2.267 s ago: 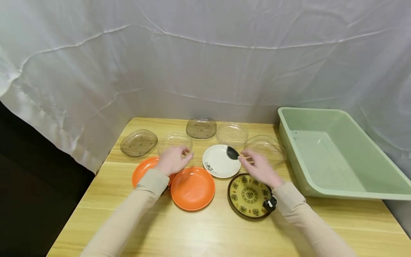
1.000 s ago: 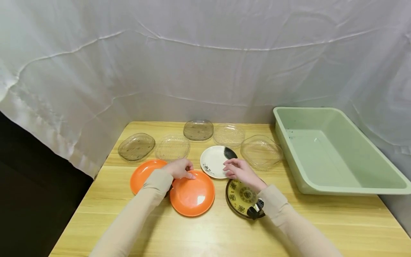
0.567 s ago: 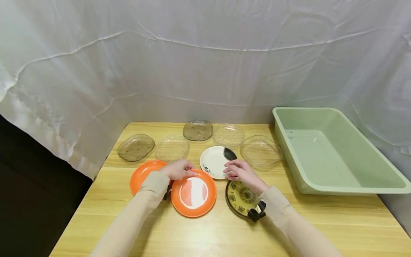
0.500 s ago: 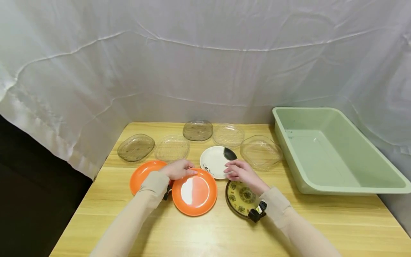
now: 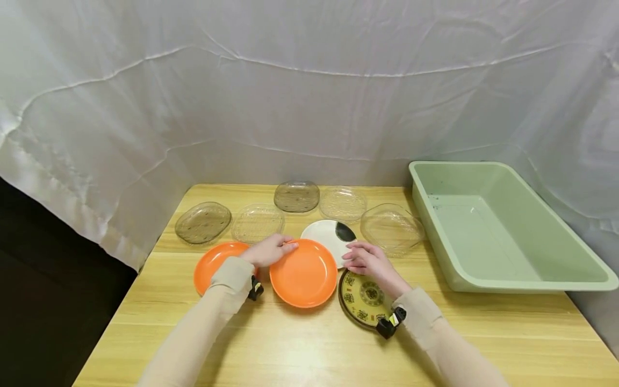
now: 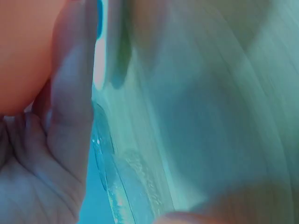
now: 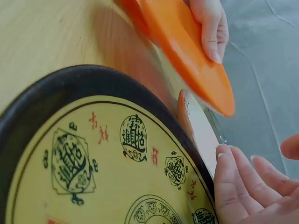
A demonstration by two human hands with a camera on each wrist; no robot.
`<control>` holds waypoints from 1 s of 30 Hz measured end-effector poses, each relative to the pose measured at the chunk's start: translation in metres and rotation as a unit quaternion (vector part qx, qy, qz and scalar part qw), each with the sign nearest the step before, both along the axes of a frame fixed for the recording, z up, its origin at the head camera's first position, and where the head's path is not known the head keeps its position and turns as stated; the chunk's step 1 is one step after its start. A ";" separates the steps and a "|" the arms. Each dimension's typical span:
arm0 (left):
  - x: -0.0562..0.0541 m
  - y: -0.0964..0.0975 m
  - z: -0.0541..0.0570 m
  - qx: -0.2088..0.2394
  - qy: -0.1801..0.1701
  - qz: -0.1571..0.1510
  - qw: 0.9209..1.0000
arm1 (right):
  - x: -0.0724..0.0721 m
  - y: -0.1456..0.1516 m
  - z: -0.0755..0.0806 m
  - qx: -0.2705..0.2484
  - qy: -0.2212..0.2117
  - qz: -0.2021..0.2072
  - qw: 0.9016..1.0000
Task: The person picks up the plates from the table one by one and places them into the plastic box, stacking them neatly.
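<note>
My left hand (image 5: 270, 251) grips the far left rim of an orange plate (image 5: 303, 277), thumb on top. The plate is lifted and tilted above the table, its shadow below, as the right wrist view also shows. It overlaps a white plate (image 5: 319, 231) with a black patch. My right hand (image 5: 374, 266) hovers by that white plate's right edge, fingers loosely bent, nothing gripped; in the right wrist view the fingers (image 7: 226, 177) lie right at the rim. Beneath my right wrist sits a yellow patterned plate (image 5: 365, 301) with a dark rim. A second orange plate (image 5: 213, 263) lies partly behind my left wrist.
Along the back of the wooden table (image 5: 309, 355) lie two smoky glass plates, one on the left (image 5: 203, 223) and one in the middle (image 5: 296, 196), and several clear glass plates, one of them (image 5: 391, 228) beside a large green basin (image 5: 437, 242). A grey curtain (image 5: 309, 107) hangs behind.
My left hand took hold of the nearer orange plate and raised it up and to the right, partly covering the white plate. The right hand moved left to the white plate's edge.
</note>
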State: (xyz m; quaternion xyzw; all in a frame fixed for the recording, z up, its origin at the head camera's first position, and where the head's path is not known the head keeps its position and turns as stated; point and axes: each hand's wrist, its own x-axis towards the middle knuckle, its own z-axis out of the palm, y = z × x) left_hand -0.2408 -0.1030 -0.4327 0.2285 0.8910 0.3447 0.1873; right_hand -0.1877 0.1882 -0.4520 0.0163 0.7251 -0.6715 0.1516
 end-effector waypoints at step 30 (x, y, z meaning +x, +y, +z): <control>0.019 0.061 0.009 0.272 -0.074 0.200 0.938 | 0.014 -0.007 0.002 -0.143 -0.028 -0.117 0.982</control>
